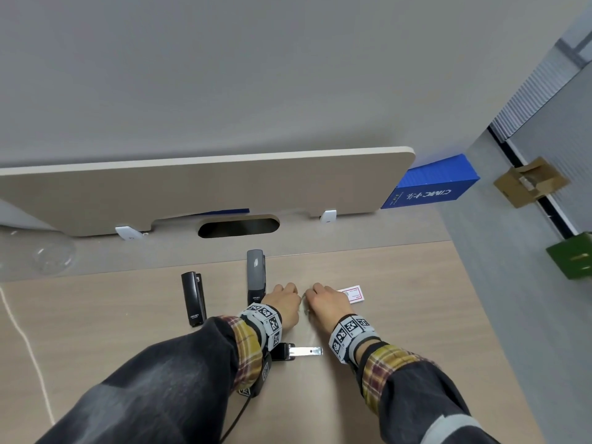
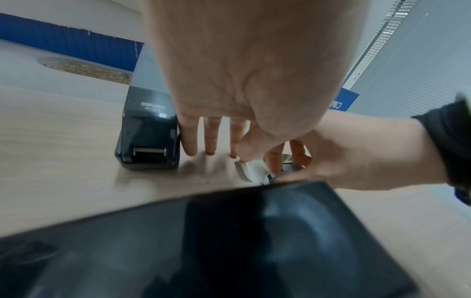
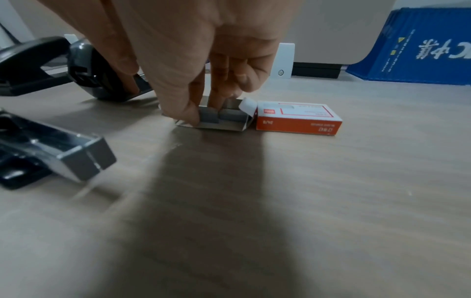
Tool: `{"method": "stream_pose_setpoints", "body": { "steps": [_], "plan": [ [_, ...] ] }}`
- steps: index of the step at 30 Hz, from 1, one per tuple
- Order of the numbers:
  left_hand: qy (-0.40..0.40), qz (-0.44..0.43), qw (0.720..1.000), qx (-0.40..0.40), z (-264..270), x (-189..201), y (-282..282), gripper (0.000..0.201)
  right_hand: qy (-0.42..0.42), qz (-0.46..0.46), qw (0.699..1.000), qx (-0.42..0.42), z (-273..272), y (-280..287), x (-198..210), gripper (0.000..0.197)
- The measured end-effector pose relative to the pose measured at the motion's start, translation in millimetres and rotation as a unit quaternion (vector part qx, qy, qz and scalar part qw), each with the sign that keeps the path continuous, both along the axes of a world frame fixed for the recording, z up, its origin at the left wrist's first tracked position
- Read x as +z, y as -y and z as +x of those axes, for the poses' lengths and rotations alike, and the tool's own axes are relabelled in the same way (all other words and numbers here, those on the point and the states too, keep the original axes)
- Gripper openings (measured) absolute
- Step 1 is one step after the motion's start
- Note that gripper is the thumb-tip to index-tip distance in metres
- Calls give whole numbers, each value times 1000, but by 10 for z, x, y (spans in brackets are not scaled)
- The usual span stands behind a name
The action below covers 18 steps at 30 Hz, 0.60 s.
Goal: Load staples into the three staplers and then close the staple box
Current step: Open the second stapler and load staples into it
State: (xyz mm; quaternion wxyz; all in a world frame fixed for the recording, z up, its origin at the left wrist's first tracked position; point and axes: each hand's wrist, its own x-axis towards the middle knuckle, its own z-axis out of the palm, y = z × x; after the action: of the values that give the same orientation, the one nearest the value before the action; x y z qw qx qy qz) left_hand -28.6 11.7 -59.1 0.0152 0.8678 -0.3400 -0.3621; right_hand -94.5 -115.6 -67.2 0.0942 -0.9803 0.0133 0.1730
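The staple box's inner tray (image 3: 224, 123) lies open on the table, beside its orange and white sleeve (image 3: 298, 119) (image 1: 352, 293). My right hand (image 3: 203, 115) (image 1: 323, 299) reaches into the tray, thumb and fingers pinching a grey strip of staples (image 3: 210, 118). My left hand (image 2: 237, 157) (image 1: 285, 299) pinches the tray's white end flap (image 2: 252, 169) between thumb and forefinger, its other fingers straight on the table. One stapler (image 1: 298, 351) lies open under my left wrist, its metal magazine bare. A grey stapler (image 1: 255, 274) and a black stapler (image 1: 192, 298) lie shut to the left.
A beige divider panel (image 1: 205, 187) stands along the back of the table (image 1: 416, 331), with a cable slot (image 1: 238, 227) below it. A blue box (image 1: 432, 184) sits at the back right. A white cord (image 1: 28, 347) runs along the left edge.
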Motion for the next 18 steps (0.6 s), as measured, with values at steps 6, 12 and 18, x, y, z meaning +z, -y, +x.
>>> {"method": "stream_pose_setpoints", "body": {
  "steps": [6, 12, 18],
  "plan": [
    [-11, -83, 995, 60, 77, 124, 5, 41, 37, 210, 950, -228, -37, 58, 149, 6],
    [-50, -230, 953, 193, 116, 397, 37, 17, -3, 487, 799, -354, -72, 46, 437, 16],
    [-187, -285, 881, 328, 35, 604, -93, 12, 6, 513, 785, -347, -208, -16, 583, 17]
  ]
}}
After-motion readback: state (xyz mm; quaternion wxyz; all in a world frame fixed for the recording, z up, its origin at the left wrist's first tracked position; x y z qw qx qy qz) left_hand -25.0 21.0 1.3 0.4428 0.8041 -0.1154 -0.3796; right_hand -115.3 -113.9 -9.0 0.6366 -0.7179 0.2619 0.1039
